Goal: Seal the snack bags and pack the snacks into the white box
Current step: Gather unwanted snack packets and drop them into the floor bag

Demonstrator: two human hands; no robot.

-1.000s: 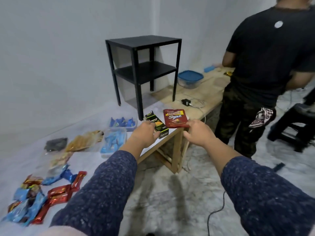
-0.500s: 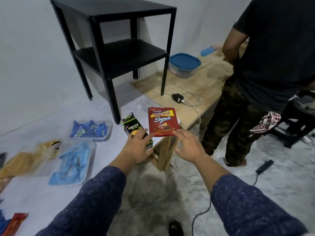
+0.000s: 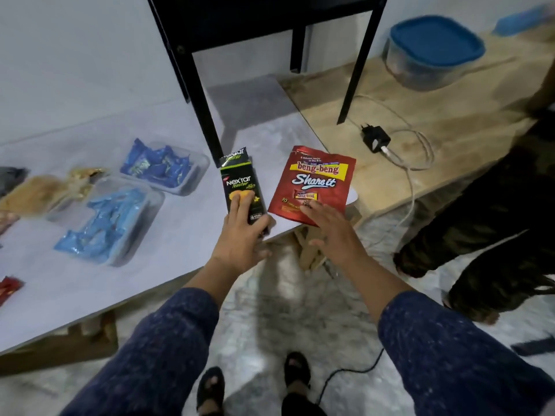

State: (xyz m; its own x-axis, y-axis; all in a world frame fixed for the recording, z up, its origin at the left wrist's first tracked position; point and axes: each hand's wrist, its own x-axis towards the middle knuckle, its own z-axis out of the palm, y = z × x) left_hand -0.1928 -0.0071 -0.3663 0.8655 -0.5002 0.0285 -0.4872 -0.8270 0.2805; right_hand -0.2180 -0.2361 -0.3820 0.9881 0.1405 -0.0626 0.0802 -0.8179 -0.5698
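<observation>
near the table (image 3: 180, 235) corner, the left hand (image 3: 240, 244) is resting straight fingers on the black nextar pack (image 3: 243, 187); the right hand (image 3: 333, 235) is touching the red beng-beng bag (image 3: 315, 178) with released fingers. both seem just laid down; next calls for pinching a bag's top shut, the white box being out of view

Black shelf unit (image 3: 240, 40), marbled floor (image 3: 300, 310)

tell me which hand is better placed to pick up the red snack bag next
Right, probably. The right hand already has straight fingers resting on the lower edge of the red snack bag, at the table corner. The left hand is busy, fingers lying on the black snack box beside it.
</observation>
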